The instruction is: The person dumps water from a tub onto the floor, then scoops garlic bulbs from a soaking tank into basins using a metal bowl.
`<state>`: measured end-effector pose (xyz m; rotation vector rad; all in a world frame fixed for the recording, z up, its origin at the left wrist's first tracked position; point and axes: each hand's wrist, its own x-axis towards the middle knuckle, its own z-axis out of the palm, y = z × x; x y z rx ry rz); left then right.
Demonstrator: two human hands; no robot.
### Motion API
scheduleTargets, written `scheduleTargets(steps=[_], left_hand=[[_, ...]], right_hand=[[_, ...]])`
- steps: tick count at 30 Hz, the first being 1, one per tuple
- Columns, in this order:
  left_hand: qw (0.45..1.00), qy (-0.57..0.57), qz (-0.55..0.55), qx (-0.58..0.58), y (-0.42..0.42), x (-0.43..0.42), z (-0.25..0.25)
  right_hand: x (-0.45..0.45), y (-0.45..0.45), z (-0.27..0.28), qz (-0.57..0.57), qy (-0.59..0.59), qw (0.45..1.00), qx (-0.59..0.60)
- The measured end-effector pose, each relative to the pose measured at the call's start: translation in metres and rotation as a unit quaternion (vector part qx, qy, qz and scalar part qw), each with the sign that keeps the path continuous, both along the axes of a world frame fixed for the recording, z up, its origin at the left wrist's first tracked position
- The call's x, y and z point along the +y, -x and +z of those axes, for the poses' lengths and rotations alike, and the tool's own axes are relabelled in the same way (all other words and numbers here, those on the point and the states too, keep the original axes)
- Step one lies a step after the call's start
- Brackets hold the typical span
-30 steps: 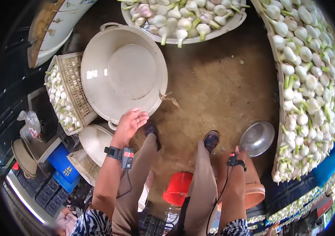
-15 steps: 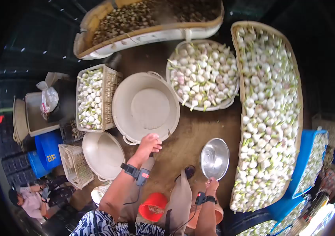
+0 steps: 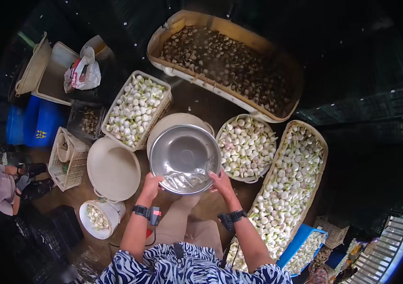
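A wide stainless-steel basin (image 3: 179, 147) is held out in front of my body, its inside facing up toward me. My left hand (image 3: 152, 184) grips the near rim on the left side. On the opposite side, my right hand (image 3: 221, 182) is closed round the rim, thumb over the edge. Bright, glassy ripples show inside near the rim; whether they are water or reflections I cannot tell. Behind the basin, and largely covered by it, is a big pale tub (image 3: 175, 119). Each wrist wears a black strap with a small device.
Trimmed garlic bulbs fill a crate (image 3: 162, 106), a round tub (image 3: 249, 178) and a long trough (image 3: 322, 142). Another long trough (image 3: 182, 73) holds darker bulbs. A pale tub (image 3: 116, 165) and a white bucket (image 3: 112, 230) stand left. A seated person (image 3: 7, 189) is at far left.
My right hand has brought the metal basin up from the right side to the middle. My left hand, earlier apart from it, now grips its rim. The view has turned.
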<state>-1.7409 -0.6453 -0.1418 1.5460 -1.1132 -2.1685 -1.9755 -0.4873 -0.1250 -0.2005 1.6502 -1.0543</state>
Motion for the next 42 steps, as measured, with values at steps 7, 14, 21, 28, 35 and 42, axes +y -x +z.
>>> scheduleTargets(steps=[7,14,21,28,35,42], left_hand=[[0.971,0.047,0.160,0.170,0.010,-0.081,0.072],[0.942,0.118,0.253,0.187,0.000,-0.169,0.101],[0.915,0.186,0.294,0.202,0.031,-0.237,0.145],[0.970,0.091,0.215,0.069,0.237,-0.395,0.060],[0.986,0.065,0.072,-0.136,0.446,-0.536,-0.189],[0.870,0.193,0.057,-0.450,0.474,-0.584,-0.364]], right_hand=[[-0.154,0.020,0.066,0.080,0.163,0.980,-0.079],[-0.242,0.138,0.164,0.033,0.151,0.986,0.058],[-0.266,0.365,0.112,0.016,0.148,0.919,0.365],[-0.382,0.535,-0.060,0.016,-0.221,0.758,0.613],[-0.449,0.645,-0.218,0.039,-0.378,0.705,0.599],[-0.475,0.666,-0.351,0.124,-0.364,0.752,0.536]])
